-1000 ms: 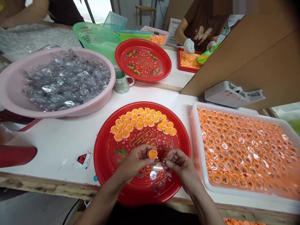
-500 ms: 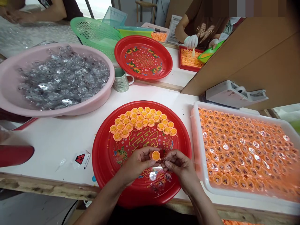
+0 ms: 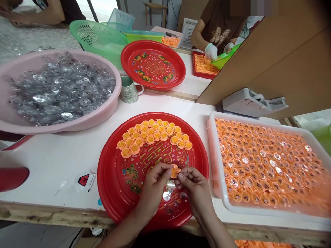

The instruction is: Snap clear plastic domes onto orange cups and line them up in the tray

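Note:
Over the near half of a red round tray (image 3: 111, 193), my left hand (image 3: 156, 184) pinches a small orange toy cup (image 3: 174, 171) between thumb and fingers. My right hand (image 3: 193, 182) has its thumb and fingertips closed at the cup's right side, touching its edge. Whether a clear piece is also between the right fingers is hidden. Clear plastic discs (image 3: 167, 196) lie on the tray below the hands. Several more orange cups with yellow insides (image 3: 150, 139) stand in a curved group at the tray's far side.
A pink basin (image 3: 113, 100) heaped with clear plastic pieces stands left. At right is a white tray (image 3: 224, 199) of orange cups with clear covers. Behind are a mug (image 3: 128, 91), another red tray (image 3: 178, 79), a tape dispenser (image 3: 248, 103) and a cardboard divider (image 3: 240, 65). Co-workers sit beyond.
My right fingers have come in against the cup, which has turned and tilted in my left fingers. The co-worker's gloved hand has moved at the far tray. The view has shifted slightly.

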Demonstrator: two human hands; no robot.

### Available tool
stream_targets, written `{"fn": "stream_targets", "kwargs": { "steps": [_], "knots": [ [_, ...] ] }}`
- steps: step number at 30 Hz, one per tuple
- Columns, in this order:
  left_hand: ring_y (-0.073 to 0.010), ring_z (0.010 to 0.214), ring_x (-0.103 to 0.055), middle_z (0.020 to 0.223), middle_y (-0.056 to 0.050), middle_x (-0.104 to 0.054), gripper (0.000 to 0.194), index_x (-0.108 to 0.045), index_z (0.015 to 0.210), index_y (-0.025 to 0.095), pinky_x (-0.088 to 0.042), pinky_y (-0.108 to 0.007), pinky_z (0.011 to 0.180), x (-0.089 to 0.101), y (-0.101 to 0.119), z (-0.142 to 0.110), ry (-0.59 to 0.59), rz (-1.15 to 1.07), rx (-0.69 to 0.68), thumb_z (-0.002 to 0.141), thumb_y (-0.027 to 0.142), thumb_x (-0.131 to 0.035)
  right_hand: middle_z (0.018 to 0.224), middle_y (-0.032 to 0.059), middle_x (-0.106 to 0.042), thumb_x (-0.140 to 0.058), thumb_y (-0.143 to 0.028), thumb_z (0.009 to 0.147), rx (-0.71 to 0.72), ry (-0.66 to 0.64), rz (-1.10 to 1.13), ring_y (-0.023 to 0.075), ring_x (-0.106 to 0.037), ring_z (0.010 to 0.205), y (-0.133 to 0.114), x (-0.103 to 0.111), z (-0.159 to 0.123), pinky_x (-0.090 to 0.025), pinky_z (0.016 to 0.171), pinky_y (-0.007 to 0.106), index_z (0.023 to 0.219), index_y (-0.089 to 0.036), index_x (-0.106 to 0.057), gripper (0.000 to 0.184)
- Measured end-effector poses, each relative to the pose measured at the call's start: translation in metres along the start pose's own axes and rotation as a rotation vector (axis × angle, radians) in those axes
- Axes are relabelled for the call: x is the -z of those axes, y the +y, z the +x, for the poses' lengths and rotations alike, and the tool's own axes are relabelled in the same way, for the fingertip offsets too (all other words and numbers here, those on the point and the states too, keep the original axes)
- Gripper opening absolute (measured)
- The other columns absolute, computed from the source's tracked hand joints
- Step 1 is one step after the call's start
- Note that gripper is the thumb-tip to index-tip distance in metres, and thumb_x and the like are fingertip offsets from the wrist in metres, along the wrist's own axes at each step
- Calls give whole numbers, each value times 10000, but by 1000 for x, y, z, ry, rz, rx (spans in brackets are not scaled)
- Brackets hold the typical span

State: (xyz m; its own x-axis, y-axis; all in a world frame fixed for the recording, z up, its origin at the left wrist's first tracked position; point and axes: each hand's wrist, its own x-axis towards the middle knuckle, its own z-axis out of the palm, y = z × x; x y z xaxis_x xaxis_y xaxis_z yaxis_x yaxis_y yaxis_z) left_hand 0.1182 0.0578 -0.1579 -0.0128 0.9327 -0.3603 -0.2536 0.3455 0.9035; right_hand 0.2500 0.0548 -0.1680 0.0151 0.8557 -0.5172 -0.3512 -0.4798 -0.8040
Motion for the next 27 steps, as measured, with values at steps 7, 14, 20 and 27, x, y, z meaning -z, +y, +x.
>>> {"fn": "stream_targets", "kwargs": {
  "steps": [7,14,20,27],
  "knots": [
    [-145,856,-623,863,-2,-687,148,-668,846,192,-490,-228,778,-6,-5,-3,38,-16,-39,871,327,-613,548,2,-651,-827,-360,655,92,64,-125,106,-558,484,1,2,3,-430,458,195,693,-161,-651,268],
    [-141,796,-661,801,-2,-715,46,-702,808,190,-511,-214,739,-1,-7,2,-30,200,-208,784,229,-696,645,-6,-679,-708,-269,777,468,126,-643,124,-599,564,-2,10,-1,-486,546,222,717,-192,-678,102],
    [-120,751,-664,770,12,-702,63,-717,813,212,-530,-197,734,3,-7,2,-74,196,-231,803,181,-663,739,-10,-707,-670,-237,825,644,187,-742,140,-659,607,-2,10,-9,-532,569,234,854,-207,-627,60],
    [-128,947,-675,990,-13,-722,125,-725,908,241,-537,-199,853,0,-5,-5,-86,152,-307,834,164,-658,764,-1,-692,-616,-154,868,810,108,-744,130,-652,653,-5,8,-18,-530,604,221,874,-204,-662,69]
  ]
}}
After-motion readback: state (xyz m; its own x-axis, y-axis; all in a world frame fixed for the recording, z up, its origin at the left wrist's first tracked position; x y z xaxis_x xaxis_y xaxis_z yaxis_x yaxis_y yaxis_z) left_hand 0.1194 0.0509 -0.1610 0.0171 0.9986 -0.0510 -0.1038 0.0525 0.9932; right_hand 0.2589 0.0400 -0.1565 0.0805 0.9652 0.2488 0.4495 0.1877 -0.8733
